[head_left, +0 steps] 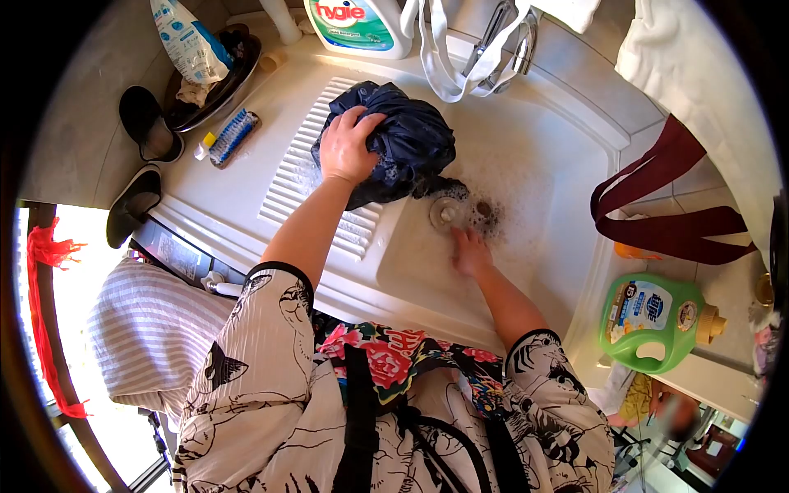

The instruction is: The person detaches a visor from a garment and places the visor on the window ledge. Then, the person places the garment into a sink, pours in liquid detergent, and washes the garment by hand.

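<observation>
My left hand (349,148) presses on a bunched, wet dark navy garment (403,135), its fingers curled into the cloth. The garment lies in a heap across the ridged washboard (300,177) and the edge of the basin, with suds on it. Down in the white sink basin (526,271), my right hand (471,251) has its fingers stretched out beside a round drain plug (446,214). Whether the fingertips touch the plug I cannot tell. A dark drain hole (485,215) ringed with foam is just above that hand.
A blue-bristled scrub brush (233,135) lies on the left ledge, near dark shoes (148,123). A large detergent bottle (362,29) and the tap (501,41), draped with white straps, stand at the back. A green detergent jug (657,320) and a hanging maroon strap (674,234) are at right.
</observation>
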The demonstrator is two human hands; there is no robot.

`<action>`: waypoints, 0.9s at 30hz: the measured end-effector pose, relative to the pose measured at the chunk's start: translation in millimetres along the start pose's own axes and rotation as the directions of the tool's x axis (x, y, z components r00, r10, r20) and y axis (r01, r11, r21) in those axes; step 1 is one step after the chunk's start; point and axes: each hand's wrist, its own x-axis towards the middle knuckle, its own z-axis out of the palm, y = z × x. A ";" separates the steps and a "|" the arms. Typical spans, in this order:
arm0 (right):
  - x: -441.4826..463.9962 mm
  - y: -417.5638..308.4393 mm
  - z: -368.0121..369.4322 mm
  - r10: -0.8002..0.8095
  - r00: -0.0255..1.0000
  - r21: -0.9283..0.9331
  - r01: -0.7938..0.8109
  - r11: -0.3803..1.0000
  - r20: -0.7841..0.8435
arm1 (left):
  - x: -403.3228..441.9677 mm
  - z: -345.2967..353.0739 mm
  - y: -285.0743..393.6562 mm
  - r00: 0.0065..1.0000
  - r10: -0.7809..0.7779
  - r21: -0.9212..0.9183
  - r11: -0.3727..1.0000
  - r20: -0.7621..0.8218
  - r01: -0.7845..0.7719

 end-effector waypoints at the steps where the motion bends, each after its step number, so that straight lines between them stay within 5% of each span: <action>1: 0.4 0.2 -0.6 0.000 1.000 0.000 0.000 1.000 0.000 | 0.1 -0.1 0.1 1.000 -0.002 0.000 1.000 0.003 0.002; 4: 11.9 3.8 -5.5 0.019 0.998 0.026 -0.020 0.999 0.052 | -0.5 0.3 -0.5 1.000 -0.001 0.004 1.000 -0.004 0.001; 8: 43.1 48.9 -22.8 0.206 0.915 0.359 -0.074 0.930 -0.346 | -1.6 3.4 -4.3 1.000 0.000 0.031 1.000 -0.010 0.000; 11: 37.4 59.7 -50.4 0.437 0.799 0.601 -0.122 0.790 -0.412 | -0.9 4.0 -4.9 1.000 0.005 0.032 0.999 -0.015 -0.005; 15: 47.8 75.4 -21.2 0.371 0.814 0.434 -0.165 0.886 -0.447 | 0.4 0.3 -1.9 1.000 0.004 -0.009 1.000 -0.011 -0.004; 17: 46.5 63.8 -6.0 0.177 0.892 0.385 -0.003 0.923 -0.416 | 0.1 -0.6 -0.9 1.000 0.003 -0.012 1.000 -0.001 -0.003; 20: 40.3 26.7 -4.7 0.046 0.958 0.279 0.036 0.960 -0.284 | 0.0 -0.7 -0.6 1.000 0.004 -0.004 1.000 0.002 -0.004; 27: 46.0 -13.5 6.0 0.072 0.970 0.166 -0.033 0.986 -0.231 | -0.4 1.2 -1.3 1.000 0.009 0.006 1.000 -0.009 -0.009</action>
